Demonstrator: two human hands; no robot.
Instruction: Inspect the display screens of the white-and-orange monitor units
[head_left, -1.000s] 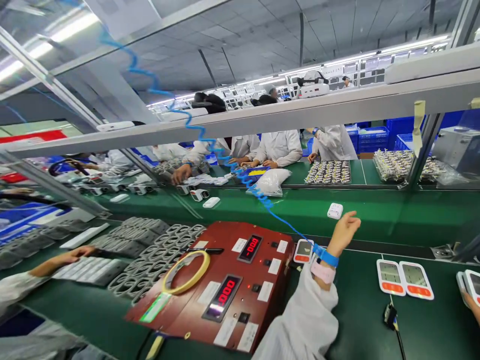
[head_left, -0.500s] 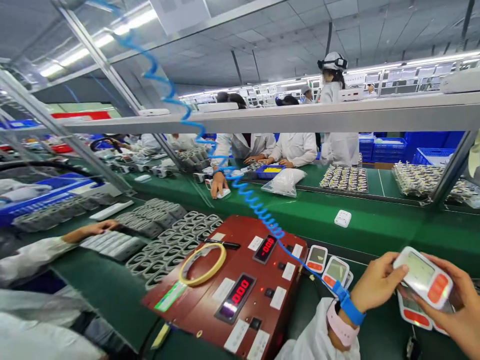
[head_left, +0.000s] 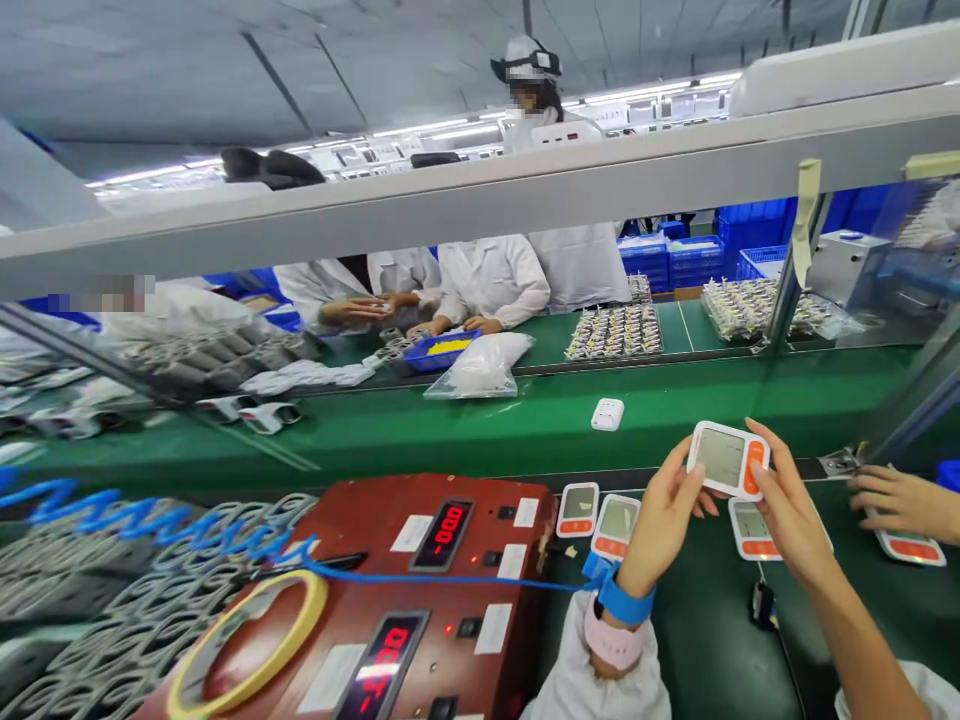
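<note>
A white handheld device with a grey LCD screen and orange buttons [head_left: 721, 458] is held up in front of me, screen facing me. My left hand [head_left: 664, 510] grips its left side, thumb on the lower front edge. My right hand [head_left: 791, 510] holds the right side, thumb by the orange buttons. Around my left wrist is a blue wrist strap [head_left: 626, 598] with a coiled blue cord [head_left: 150, 525]. Similar devices lie on the green bench, one [head_left: 577, 510] and another [head_left: 616, 525] left of my hands, and one [head_left: 752, 530] behind my right hand, partly covered.
A brown-red test box [head_left: 480, 540] with red digits stands left, a tape roll [head_left: 304, 625] on it. Another person's hand [head_left: 904, 503] rests on a device at right. Beyond are a green conveyor [head_left: 540, 440], a white piece [head_left: 607, 414], a plastic bag [head_left: 487, 362] and seated co-workers.
My view has turned right. The device is now tilted differently, still between both hands. Another person's hand on a device has come into view at the right.
</note>
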